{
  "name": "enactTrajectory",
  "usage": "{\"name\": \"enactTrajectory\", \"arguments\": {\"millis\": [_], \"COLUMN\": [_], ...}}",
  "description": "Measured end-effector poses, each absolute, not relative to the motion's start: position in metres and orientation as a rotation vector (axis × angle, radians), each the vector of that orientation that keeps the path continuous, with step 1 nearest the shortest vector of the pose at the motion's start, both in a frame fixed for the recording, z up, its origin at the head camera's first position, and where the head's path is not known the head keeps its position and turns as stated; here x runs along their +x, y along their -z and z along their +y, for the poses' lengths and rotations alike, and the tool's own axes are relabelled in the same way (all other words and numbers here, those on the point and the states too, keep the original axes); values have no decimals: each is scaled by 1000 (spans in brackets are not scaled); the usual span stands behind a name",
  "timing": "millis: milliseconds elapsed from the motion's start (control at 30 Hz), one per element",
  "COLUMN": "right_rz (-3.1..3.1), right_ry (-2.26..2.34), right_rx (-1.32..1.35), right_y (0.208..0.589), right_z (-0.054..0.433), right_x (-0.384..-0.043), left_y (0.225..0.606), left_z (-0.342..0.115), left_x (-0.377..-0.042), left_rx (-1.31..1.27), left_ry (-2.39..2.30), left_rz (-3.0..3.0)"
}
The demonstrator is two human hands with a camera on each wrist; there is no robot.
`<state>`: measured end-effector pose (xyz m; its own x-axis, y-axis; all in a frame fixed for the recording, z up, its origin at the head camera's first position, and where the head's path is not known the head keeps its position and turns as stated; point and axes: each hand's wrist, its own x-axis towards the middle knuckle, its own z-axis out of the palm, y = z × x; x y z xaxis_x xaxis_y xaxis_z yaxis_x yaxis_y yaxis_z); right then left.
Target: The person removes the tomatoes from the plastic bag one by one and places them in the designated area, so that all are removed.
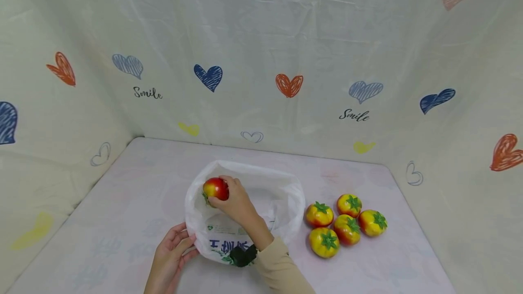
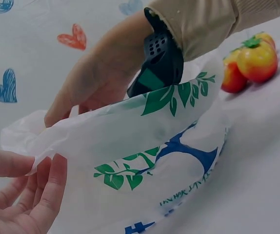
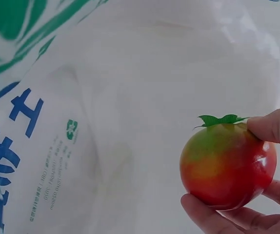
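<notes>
A white plastic bag (image 1: 286, 183) with blue and green print stands with its mouth spread wide on the table. My right hand (image 1: 237, 201) is inside the mouth, near its far left wall. Between its thumb and fingers it holds a red-and-yellow tomato (image 3: 228, 168) with a green leafy top. The tomato is clear of the bag's bottom in the right wrist view. At the bag's near left rim, my left hand (image 1: 169, 251) pinches the plastic between thumb and fingers, as the left wrist view (image 2: 25, 190) shows from the side.
Several yellow-and-red tomatoes (image 1: 324, 242) with green tops lie grouped on the table to the right of the bag. A black device (image 2: 162, 63) is strapped to the right wrist, close to the bag's rim. Behind the pale table (image 1: 135, 185) hangs a heart-printed curtain (image 1: 245, 103).
</notes>
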<state>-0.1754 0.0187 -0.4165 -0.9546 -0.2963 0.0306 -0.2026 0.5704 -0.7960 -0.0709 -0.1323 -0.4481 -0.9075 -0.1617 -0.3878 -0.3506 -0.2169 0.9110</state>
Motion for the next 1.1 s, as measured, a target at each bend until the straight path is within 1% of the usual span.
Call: {"name": "enactTrajectory", "arguments": {"millis": [867, 1100], "right_rz": [2541, 2443], "right_ry": [1740, 1869], "right_rx": [-417, -336], "right_y": [407, 406], "right_z": [83, 105], "right_x": [-135, -123], "left_y": [449, 450], "left_z": [-133, -133], "left_x": [-71, -70], "left_rx": [-634, -622], "left_ry": [-2291, -2306], "left_rz": [1870, 1871]}}
